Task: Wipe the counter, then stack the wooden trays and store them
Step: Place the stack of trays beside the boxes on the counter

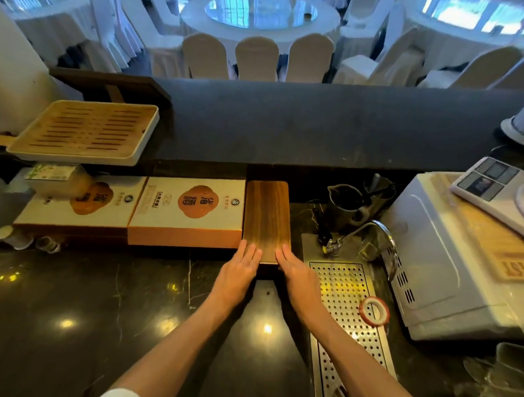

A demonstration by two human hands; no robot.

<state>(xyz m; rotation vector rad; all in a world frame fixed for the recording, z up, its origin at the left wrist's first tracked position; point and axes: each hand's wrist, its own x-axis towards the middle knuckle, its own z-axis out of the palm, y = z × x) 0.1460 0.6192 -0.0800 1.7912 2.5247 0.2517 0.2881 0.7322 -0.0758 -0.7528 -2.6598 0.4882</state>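
A stack of dark wooden trays (267, 216) lies on the black marble counter (100, 305), pushed in beside two orange-and-cream gift boxes (191, 213). My left hand (240, 272) rests flat on the stack's near left corner. My right hand (293, 273) rests flat on its near right corner. The fingers of both hands are extended and pressed against the top tray's near end. How many trays lie under the top one is hidden. No cloth is in view.
A slatted bamboo tea tray (83, 130) sits raised at the left. Right of the stack are a perforated steel drain tray (346, 307), a tap (382, 233), a tape roll (373, 311), dark pitchers (344, 208), a white appliance (438, 266) and a scale (495, 184). Glasses (498, 385) stand bottom right.
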